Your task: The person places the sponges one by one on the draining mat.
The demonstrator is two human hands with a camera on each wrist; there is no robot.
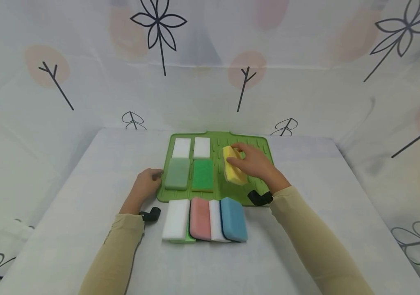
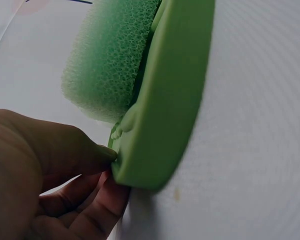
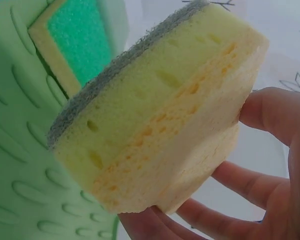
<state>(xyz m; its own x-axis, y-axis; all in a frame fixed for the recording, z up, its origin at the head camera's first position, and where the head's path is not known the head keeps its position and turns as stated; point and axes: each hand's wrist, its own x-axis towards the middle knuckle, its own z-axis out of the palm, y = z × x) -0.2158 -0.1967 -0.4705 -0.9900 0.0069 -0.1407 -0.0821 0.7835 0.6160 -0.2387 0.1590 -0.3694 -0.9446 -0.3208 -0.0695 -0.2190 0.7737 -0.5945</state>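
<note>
My right hand (image 1: 252, 162) grips a thick yellow sponge (image 1: 233, 166), held tilted above the right part of a green drying mat (image 1: 222, 192). In the right wrist view, the sponge (image 3: 155, 120) shows a grey scouring layer on one face, with thumb and fingers at its edges. My left hand (image 1: 147, 184) is at the mat's left edge. There, in the left wrist view, thumb and fingers pinch the raised rim (image 2: 165, 110), beside a pale green sponge (image 2: 110, 60). On the mat lie two white sponges (image 1: 202, 148), that pale green one and a bright green sponge (image 1: 203, 174).
In front of the mat, several sponges lean in an overlapping row: a white one (image 1: 176, 219) over a green one, a pink one (image 1: 200, 218), another white one (image 1: 217, 221) and a blue one (image 1: 233, 219). A patterned cloth (image 1: 199, 98) hangs behind the white table (image 1: 121, 262).
</note>
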